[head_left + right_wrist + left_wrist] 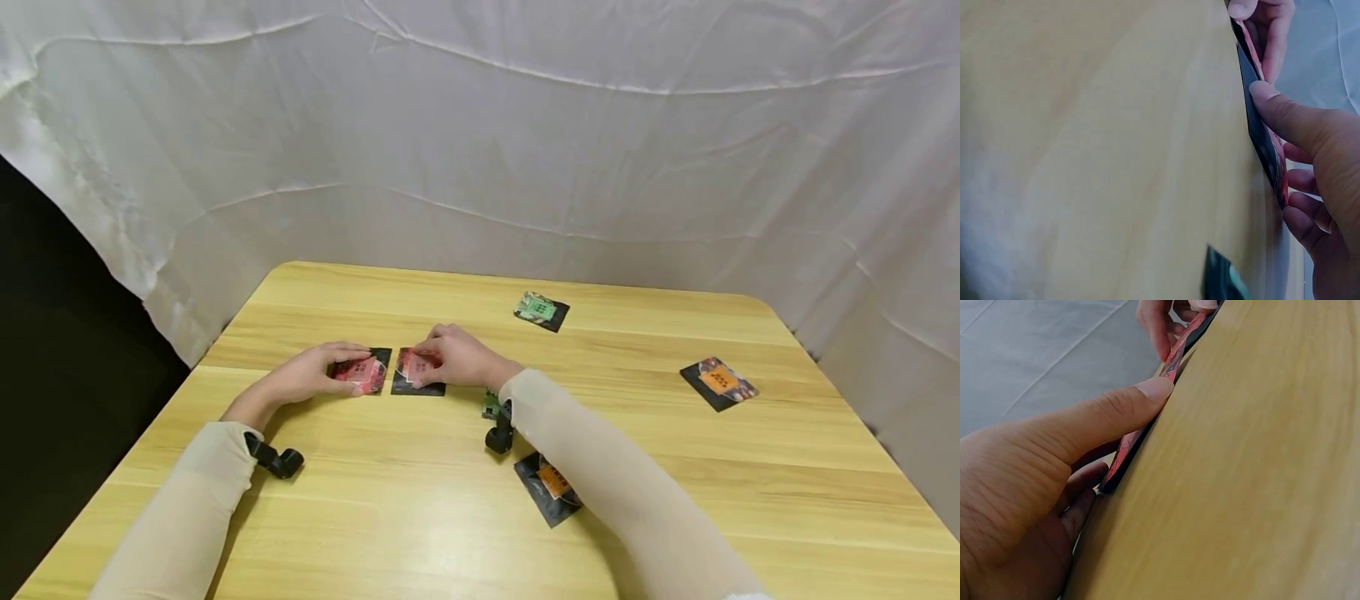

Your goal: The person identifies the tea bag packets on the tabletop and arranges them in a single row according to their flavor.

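From the head camera, the left hand [311, 379] rests on the pale wooden worktop [420, 500] with its fingers laid over a red-printed card on a black backing [363, 372], thumb at the near edge. The right hand [457, 357] sits just beside it, fingers curled over a second red-and-black card [417, 372]; the two cards lie side by side, nearly touching, between the hands. Beyond the right hand lies a green-printed black card [541, 310], well apart. Off to the right of the right arm lies an orange-printed black card [718, 382], and another orange-printed black card [553, 487] lies partly under the right forearm.

From the left wrist camera, the left hand [1035, 500] pinches its red card [1124, 453], thumb on the edge and fingers curled below, the card tipped up from the worktop [1241, 487]. The other hand's fingers show beyond.

From the right wrist camera, the right hand [1316, 162] pinches its card [1266, 144] by the edge, thumb on the dark side, fingers behind the red face.
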Demonstrator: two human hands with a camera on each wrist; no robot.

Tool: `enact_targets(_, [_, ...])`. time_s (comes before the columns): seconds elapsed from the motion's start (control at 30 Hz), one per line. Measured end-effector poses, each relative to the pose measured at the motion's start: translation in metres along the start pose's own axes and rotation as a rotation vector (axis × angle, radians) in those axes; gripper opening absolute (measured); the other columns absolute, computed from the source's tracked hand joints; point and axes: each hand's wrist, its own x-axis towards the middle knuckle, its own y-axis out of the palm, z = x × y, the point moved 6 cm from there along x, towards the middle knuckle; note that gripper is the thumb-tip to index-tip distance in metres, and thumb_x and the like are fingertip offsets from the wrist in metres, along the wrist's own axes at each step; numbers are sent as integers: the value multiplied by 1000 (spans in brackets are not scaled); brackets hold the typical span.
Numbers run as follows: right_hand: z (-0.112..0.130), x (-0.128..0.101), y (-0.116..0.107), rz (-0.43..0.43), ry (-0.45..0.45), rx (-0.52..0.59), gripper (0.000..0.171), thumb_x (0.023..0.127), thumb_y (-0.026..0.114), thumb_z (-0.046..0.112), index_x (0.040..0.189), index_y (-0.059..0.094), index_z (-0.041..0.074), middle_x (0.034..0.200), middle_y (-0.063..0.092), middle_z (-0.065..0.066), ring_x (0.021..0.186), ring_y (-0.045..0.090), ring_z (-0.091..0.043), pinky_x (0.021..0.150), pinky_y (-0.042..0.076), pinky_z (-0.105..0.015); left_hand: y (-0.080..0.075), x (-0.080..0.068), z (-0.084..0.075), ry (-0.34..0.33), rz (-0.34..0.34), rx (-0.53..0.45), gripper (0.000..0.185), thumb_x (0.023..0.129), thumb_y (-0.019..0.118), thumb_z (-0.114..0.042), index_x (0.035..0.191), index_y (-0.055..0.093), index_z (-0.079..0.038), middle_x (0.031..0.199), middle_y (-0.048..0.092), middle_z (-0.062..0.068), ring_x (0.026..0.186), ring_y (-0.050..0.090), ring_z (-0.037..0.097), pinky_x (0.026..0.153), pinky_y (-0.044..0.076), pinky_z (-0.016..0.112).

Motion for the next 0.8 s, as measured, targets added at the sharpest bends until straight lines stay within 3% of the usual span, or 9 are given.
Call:
enact_targets(0.43, [10,0,1,-2,6,-31,71,82,70,59,138,59,18,114,53,6,95,45,-10,80,41,-25,-1,0,1,-2,-5,-32,69,84,78,-37,140,54,-5,147,45,17,137,36,40,109,29,57])
enact_targets(0.7, [13,1,3,-2,7,-56,71,82,70,58,138,59,17,116,54,5,96,45,-10,81,41,-24,-1,-1,-3,-8,15,-19,65,85,77,-35,140,55,-8,147,44,19,136,37,41,109,30,57])
enact_targets(0.8, [14,1,3,-2,5,-61,70,82,70,59,138,59,17,115,54,5,95,44,-10,80,41,-24,-2,0,-6,19,15,19,64,86,76,-36,138,57,-6,144,47,21,133,40,42,108,32,58])
